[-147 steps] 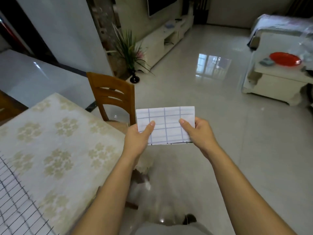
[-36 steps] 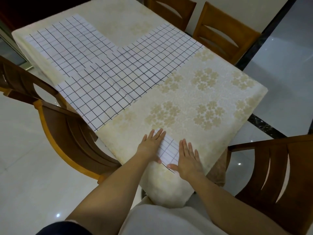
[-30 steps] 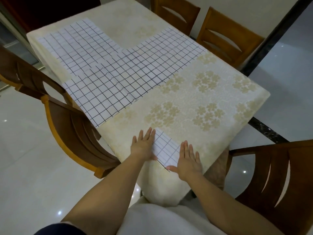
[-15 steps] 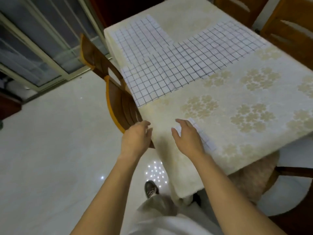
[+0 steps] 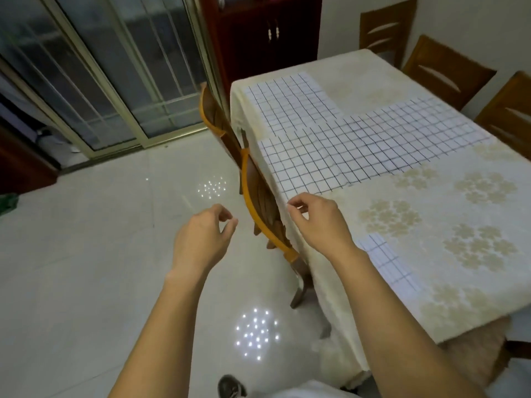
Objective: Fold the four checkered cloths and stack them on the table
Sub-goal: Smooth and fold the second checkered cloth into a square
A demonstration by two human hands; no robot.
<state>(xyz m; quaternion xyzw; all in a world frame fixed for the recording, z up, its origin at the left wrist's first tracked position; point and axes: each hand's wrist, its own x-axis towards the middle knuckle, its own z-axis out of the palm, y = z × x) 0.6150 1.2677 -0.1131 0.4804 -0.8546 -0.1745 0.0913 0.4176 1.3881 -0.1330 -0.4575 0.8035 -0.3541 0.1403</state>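
Observation:
One folded checkered cloth (image 5: 388, 264) lies flat near the table's front edge, just right of my right forearm. Three unfolded checkered cloths are spread farther along the table: the nearest (image 5: 310, 165), one to its right (image 5: 416, 133) and one at the far left corner (image 5: 287, 104). My right hand (image 5: 316, 222) hovers at the table's left edge with fingers curled, fingertips at the near corner of the nearest spread cloth; a grip is not discernible. My left hand (image 5: 201, 239) hangs over the floor, left of the table, loosely curled and holding nothing.
The table (image 5: 474, 254) wears a cream flowered cover. A wooden chair (image 5: 258, 208) is tucked in at the left edge between my hands, another chair (image 5: 218, 122) behind it. More chairs (image 5: 448, 70) line the far right side. Sliding glass doors (image 5: 115, 81) and a dark cabinet (image 5: 267, 38) stand beyond.
Both hands came off the folded cloth, which stays on the table. My view swung left; my right hand moved up to the nearest spread cloth's corner, my left hand out over the floor.

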